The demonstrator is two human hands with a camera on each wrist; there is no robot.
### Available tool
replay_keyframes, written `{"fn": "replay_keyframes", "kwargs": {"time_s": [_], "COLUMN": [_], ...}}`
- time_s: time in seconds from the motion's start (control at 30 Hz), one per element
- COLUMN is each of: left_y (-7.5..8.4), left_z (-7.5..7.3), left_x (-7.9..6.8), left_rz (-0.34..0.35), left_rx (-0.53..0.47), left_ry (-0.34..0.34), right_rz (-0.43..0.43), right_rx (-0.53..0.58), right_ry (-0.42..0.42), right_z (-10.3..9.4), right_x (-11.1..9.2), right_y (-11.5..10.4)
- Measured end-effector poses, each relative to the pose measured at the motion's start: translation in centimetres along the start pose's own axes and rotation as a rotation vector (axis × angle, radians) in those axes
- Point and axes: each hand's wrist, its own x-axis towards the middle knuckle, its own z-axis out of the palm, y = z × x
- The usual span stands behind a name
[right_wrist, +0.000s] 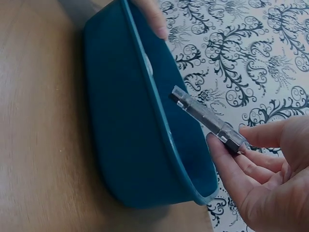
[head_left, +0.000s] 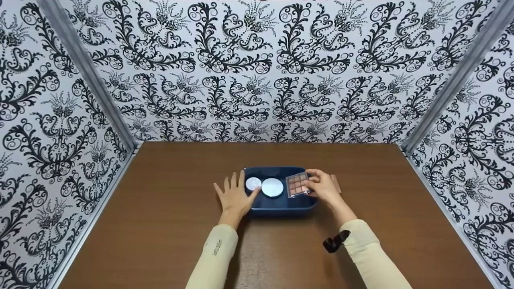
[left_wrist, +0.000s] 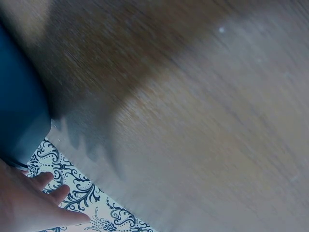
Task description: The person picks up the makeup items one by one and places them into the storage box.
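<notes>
A dark blue plastic bin [head_left: 281, 211] stands in the middle of the table. My right hand [head_left: 325, 188] pinches an eyeshadow palette [head_left: 297, 185] with a clear lid and several brownish pans, tilted above the bin's right side. In the right wrist view, the palette [right_wrist: 207, 118] appears edge-on between thumb and fingers, over the bin's opening. My left hand [head_left: 235, 197] lies at the bin's left rim with fingers spread and the thumb reaching over the inside. Inside the bin are a small round whitish item [head_left: 253, 184] and a larger round, pale, shiny compact-like case [head_left: 272, 187].
A flat tan item [head_left: 335, 183] lies on the table right of the bin, partly hidden by my right hand. A black strap [head_left: 336, 241] hangs at my right sleeve. Patterned walls [head_left: 257, 80] enclose the brown table [head_left: 168, 224] at the back and sides.
</notes>
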Motion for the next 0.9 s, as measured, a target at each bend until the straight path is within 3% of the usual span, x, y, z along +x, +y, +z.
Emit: {"fn": "replay_keyframes", "kwargs": {"time_s": [0.23, 0.6, 0.9], "left_y": [0.1, 0.0, -0.1], "left_z": [-0.1, -0.3, 0.0], "left_x": [0.0, -0.2, 0.1], "left_rz": [0.002, 0.007, 0.004], "left_rx": [0.004, -0.025, 0.008], "left_ry": [-0.003, -0.005, 0.009], "right_rz": [0.02, 0.062, 0.01], "right_rx": [-0.106, -0.157, -0.309], "right_ry": [-0.008, -0.045, -0.004], "right_z": [0.3, 0.7, 1.6], "right_x": [0.5, 0.8, 1.2], "right_y": [0.6, 1.1, 1.3]}}
